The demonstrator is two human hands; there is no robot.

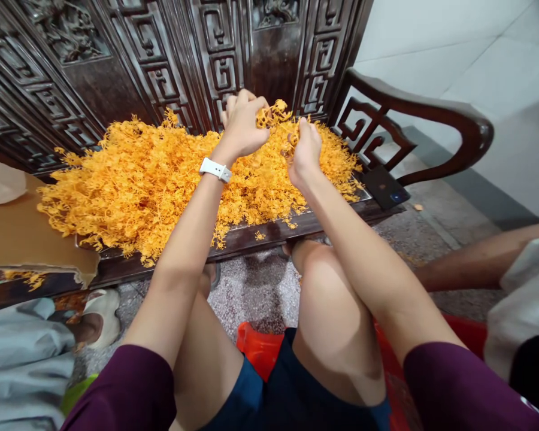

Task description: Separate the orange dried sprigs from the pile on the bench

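Note:
A large heap of orange-yellow frilly pieces, like small plastic flower parts, covers the dark wooden bench seat. Over the heap's right part, my left hand has its fingers curled, with a cluster of the orange pieces at its thumb side. Close beside it to the right, my right hand is closed, thumb up, around more of the pieces. The cluster spans the narrow gap between both hands. What lies under the left fingers is partly hidden. A white watch band circles my left wrist.
Behind the heap rises a carved bench back. A curved armrest and a dark phone are at the right end. Cardboard lies left. People sit near on both sides: a shoe at left, a leg at right.

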